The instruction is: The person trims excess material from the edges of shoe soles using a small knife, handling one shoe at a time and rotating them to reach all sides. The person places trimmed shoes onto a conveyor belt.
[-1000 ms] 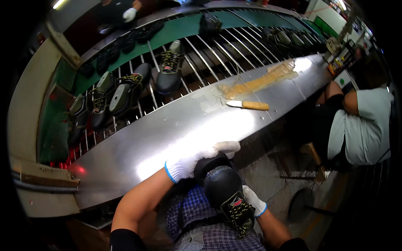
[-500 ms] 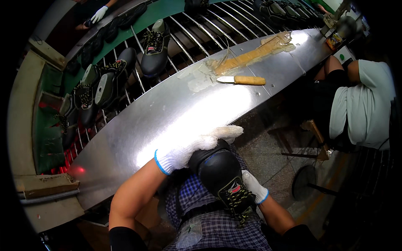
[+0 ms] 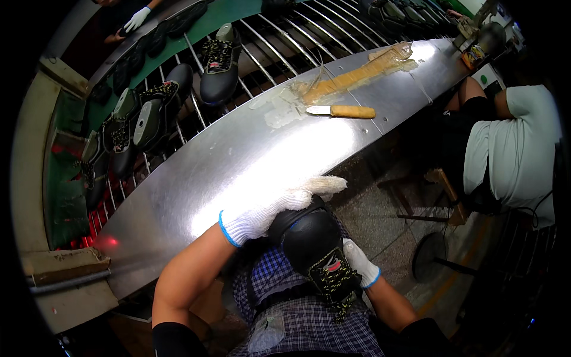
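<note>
A black shoe (image 3: 312, 235) is held in front of the checked apron (image 3: 315, 333), just off the near edge of the metal table (image 3: 154, 238). The right hand (image 3: 358, 263) grips its side; the left hand (image 3: 279, 207) lies against the toe, between shoe and knife (image 3: 352, 112), and I can't tell whether it's gripping. That knife lies near tan tape (image 3: 357, 77), with shoes (image 3: 218, 83) on a rack (image 3: 259, 52) behind; a co-worker (image 3: 514, 152) is well apart.

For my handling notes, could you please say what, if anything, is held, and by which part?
A black shoe: the right grip holds its side beside the laces; the left grip is against its toe end, how firmly is unclear.
</note>
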The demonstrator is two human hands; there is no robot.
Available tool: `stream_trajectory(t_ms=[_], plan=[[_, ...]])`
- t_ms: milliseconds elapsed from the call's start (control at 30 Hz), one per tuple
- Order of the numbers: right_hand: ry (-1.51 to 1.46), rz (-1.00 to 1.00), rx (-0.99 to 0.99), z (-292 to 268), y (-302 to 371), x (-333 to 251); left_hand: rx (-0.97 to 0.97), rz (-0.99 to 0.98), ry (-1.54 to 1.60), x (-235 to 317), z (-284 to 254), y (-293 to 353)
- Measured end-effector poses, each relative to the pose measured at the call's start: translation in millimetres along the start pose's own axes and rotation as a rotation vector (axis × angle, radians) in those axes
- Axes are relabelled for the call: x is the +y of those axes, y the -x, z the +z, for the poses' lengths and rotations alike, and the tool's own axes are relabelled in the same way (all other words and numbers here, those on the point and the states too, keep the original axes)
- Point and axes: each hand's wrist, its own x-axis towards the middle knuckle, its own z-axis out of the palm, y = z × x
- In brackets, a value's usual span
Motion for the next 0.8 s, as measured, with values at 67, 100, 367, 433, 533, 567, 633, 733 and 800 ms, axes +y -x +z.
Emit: stream_trajectory(t_ms=[67, 100, 367, 433, 533, 567, 633, 733, 800], plan=[[0.013, 0.007, 0.003, 1.0, 0.4, -2.4, 0.002, -0.008, 0.016, -5.0, -0.6, -0.3], [-0.002, -0.002, 0.006, 2.9, 0.2, -3.3, 0.008, -0.013, 0.041, -6.0, 0.9, -0.7], [0.021, -0.108, -0.061, 16.9, -0.9, -25.3, 0.038, -0.008, 0.116, 22.4, 28.8, 4.0], [0.011, -0.203, -0.130, 21.9, -15.1, -42.3, 0.199, 0.075, 0.116, 49.8, 37.7, 7.1], [-0.023, -0.264, -0.029, 72.2, -23.8, -86.0, 0.319, 0.243, -0.282, 118.2, 63.3, 37.9], [-0.068, -0.278, -0.024, 86.0, -24.2, -90.0, 0.366, 0.290, -0.513, 131.1, 68.4, 49.5], [0.066, -0.189, -0.057, 93.4, -19.5, -92.9, 0.402, 0.301, -0.780, 148.0, 71.0, 72.7], [0.713, 0.056, -0.261, 78.0, -20.6, -116.2, 0.401, 0.138, -0.822, 129.4, 60.0, 111.3], [1.135, 0.111, -0.261, 77.1, -29.2, -147.8, 0.451, 0.098, -0.710, 85.4, 44.6, 123.8]])
